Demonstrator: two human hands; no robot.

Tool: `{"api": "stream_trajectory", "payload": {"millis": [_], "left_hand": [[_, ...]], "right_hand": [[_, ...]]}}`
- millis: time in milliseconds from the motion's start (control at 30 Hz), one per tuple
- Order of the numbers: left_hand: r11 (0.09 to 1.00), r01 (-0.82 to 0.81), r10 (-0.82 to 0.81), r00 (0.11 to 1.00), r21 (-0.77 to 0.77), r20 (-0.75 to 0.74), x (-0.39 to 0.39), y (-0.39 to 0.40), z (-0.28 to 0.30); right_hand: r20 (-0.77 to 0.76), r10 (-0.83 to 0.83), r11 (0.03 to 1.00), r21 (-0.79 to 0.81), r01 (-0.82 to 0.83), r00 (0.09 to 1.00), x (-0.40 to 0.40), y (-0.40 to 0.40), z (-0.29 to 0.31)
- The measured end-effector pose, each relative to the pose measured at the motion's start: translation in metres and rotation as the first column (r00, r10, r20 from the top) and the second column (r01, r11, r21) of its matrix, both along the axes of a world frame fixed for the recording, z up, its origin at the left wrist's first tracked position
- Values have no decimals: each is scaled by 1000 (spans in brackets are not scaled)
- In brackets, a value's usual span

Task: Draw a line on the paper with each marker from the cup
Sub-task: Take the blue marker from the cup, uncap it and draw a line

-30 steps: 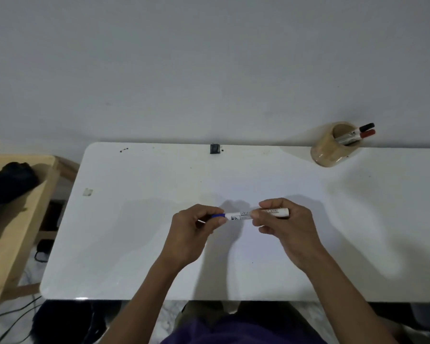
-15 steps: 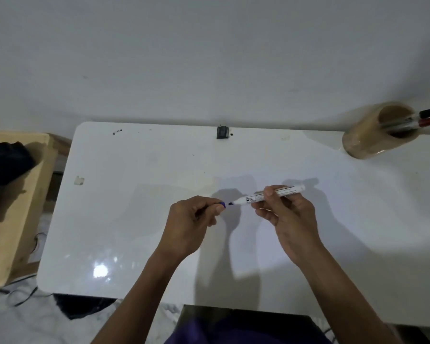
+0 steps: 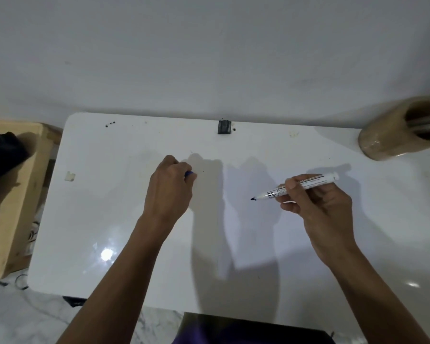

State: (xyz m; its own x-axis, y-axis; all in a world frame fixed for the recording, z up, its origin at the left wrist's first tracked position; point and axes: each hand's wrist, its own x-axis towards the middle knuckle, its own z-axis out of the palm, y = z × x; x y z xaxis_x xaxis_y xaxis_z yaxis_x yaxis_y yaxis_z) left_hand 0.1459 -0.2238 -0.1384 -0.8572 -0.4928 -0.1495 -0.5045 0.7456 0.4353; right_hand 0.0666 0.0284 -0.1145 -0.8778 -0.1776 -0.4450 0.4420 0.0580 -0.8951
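Marker [image 3: 299, 186] pinched in right hand [image 3: 318, 207] – left hand [image 3: 170, 187] fisted around blue cap [image 3: 189, 173].

Home room, white desk [image 3: 134, 219], marble floor [image 3: 23, 316]

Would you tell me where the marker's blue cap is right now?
In the head view, the blue cap is pinched in the left hand left of centre on the white table, apart from the uncapped marker.

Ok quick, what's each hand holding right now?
Left hand: closed on the blue cap.
Right hand: holding the uncapped marker.
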Motion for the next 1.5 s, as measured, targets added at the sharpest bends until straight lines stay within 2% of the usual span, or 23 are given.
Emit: {"api": "stream_trajectory", "payload": {"millis": [233, 300, 367, 400, 467, 533, 600, 767, 1200, 1500], "left_hand": [[998, -54, 55, 998, -16, 44, -6, 6, 1], [981, -164, 163, 986, -102, -20, 1, 13, 7], [954, -245, 219, 962, -170, -160, 15, 23, 12], [954, -237, 198, 958, -185, -206, 25, 30, 11], [971, -110, 62, 974, -212, -218, 46, 45, 0], [972, 76, -115, 979, -220, -168, 63, 59, -14], [956, 201, -226, 969, -214, -99, 70, 66, -25], [919, 317, -312, 948, -235, 62, 64, 61, -35], [884, 354, -352, 934, -305, 66, 69, 58, -47], [897, 323, -347, 938, -302, -25, 72, 58, -54]], "right_hand": [[-46, 2, 1000, 11, -1, 999, 4, -7, -3], [-79, 1, 1000, -22, -3, 997, 4, -15, -3], [-129, 17, 997, -71, -27, 992, 3, -24, -5], [-153, 32, 995, -92, -47, 988, 2, -28, -7], [-205, 72, 993, -82, -91, 976, -1, -36, -14], [-242, 122, 989, -49, -137, 963, -6, -43, -22], [-272, 163, 983, -31, -178, 948, -11, -47, -29], [-314, 221, 974, 25, -224, 924, -16, -47, -44], [-411, 252, 968, 117, -223, 876, -15, -55, -53], [-408, 265, 964, 144, -225, 874, -14, -56, -61]]}}
